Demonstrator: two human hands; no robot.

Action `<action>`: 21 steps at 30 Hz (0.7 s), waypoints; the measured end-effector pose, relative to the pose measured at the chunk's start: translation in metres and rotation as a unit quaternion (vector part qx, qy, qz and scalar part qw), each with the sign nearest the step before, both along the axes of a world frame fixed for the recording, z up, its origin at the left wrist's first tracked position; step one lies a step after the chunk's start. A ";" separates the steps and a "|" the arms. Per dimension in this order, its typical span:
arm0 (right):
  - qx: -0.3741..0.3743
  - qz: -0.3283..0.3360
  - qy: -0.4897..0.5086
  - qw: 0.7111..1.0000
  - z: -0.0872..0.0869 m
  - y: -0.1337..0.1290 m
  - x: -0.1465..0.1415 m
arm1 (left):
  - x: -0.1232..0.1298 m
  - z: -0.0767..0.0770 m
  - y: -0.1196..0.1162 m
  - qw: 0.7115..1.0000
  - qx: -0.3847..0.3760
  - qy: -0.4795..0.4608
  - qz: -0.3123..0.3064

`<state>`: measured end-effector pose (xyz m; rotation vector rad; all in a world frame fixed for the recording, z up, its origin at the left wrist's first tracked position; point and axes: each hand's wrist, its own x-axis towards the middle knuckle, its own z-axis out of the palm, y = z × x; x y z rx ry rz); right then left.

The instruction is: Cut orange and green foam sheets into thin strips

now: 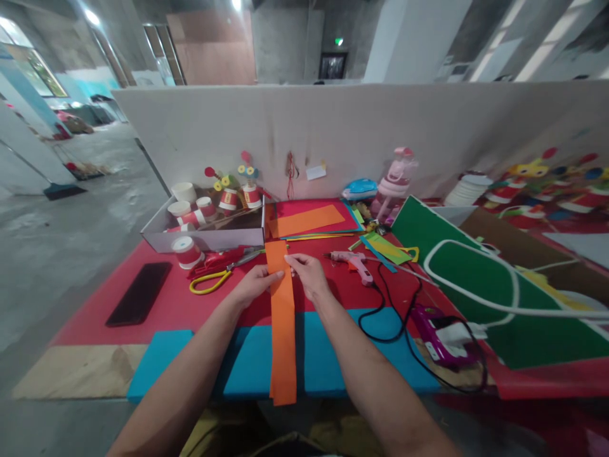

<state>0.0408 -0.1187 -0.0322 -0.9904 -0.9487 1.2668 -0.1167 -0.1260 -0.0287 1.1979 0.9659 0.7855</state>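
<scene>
Craft workshop in large, bare hall: concrete floor (95, 228), raw concrete wall (285, 51), green exit sign (339, 42) at back. Long worktable (104, 285) with red cover, upright white board (228, 127) behind it. On table: pink glue gun (354, 263), yellow-handled scissors (209, 283), coloured paper (311, 221), box (204, 239) of paper cups and small cup figures.

Grey concrete floor (80, 235), bare walls (280, 47)
</scene>
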 end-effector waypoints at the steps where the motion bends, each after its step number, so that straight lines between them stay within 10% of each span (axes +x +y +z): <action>1: 0.002 -0.010 0.000 1.000 -0.001 0.001 0.000 | 0.000 0.000 0.000 1.000 0.008 0.004 -0.009; 8: 0.017 -0.115 0.020 0.993 -0.007 0.008 0.004 | -0.001 0.006 -0.001 0.995 0.025 0.037 -0.084; 12: -0.012 -0.104 0.033 0.994 -0.006 0.013 0.013 | -0.012 0.003 0.010 0.990 0.075 0.115 -0.009; 17: -0.050 0.016 -0.108 0.993 -0.007 0.010 0.035 | -0.044 0.012 0.022 0.882 0.268 0.387 0.017; 21: 0.078 -0.218 -0.321 0.918 0.007 -0.007 0.052 | -0.054 0.028 0.021 0.816 0.314 0.478 -0.088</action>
